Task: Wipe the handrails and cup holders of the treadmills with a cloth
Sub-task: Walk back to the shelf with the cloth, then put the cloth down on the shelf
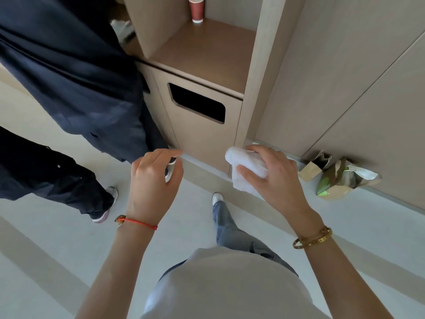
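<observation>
The right hand [269,178] grasped a crumpled white cloth [247,170], fingers curled over its top and thumb pressed against its near side, held in the air above the pale floor [57,238]. The left hand [154,178] curled round a small object with a dark cap [172,161], mostly hidden behind the fingers. Beyond the hands stood a beige wooden cabinet [207,139] with a dark rectangular slot [197,103]; a red paper cup [196,9] sat on its far shelf. A person in dark clothing [69,88] stood at left. Brown paper bags [333,173] lay at right against the wall.
</observation>
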`<state>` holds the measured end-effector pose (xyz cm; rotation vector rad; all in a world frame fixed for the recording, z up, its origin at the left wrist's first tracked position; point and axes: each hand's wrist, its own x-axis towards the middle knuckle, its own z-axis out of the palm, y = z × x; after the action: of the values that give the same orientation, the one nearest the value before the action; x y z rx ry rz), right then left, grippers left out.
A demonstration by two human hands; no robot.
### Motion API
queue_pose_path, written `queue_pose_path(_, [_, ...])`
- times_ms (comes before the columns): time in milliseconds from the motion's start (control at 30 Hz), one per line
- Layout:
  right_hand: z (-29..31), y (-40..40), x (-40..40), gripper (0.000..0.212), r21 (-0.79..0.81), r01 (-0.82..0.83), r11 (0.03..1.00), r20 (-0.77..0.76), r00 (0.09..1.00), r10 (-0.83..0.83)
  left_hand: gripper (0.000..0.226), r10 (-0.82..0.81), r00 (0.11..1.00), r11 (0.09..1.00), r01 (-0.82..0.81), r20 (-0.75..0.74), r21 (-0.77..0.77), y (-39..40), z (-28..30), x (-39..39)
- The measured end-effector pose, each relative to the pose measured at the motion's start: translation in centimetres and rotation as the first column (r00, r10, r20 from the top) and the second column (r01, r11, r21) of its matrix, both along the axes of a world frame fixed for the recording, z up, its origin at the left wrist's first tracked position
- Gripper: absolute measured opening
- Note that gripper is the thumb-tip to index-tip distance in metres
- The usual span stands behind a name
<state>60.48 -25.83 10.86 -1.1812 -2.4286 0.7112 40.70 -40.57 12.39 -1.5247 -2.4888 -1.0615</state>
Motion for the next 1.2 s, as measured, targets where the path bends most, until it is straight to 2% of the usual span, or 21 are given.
queue_pose_path(600, [0.7, 15.7, -18.0, 0.038, 0.074, -0.016, 0.997, -0.011, 1.000, 0.017, 0.021, -0.073, 0.997, 0.997, 0.073, -0.002, 0.039, 17.4, 0.0, -18.2])
queue_pose_path(867, [0.0, 20.0, -25.3, 0.042, 0.104, 0.171, 0.980, 0.003, 0.985, -0.172, 0.019, -0.209, 0.977, 0.978, 0.209, -0.036, -0.005, 23.7, -0.4, -26.8])
queue_pose_path(1200, [-2.0, 23.8, -33.1, 0.041, 0.130, 0.457, 0.880, 0.043, 0.884, -0.465, 0.018, -0.384, 0.921, 0.922, 0.378, -0.071, -0.077, 30.7, -2.8, -36.3])
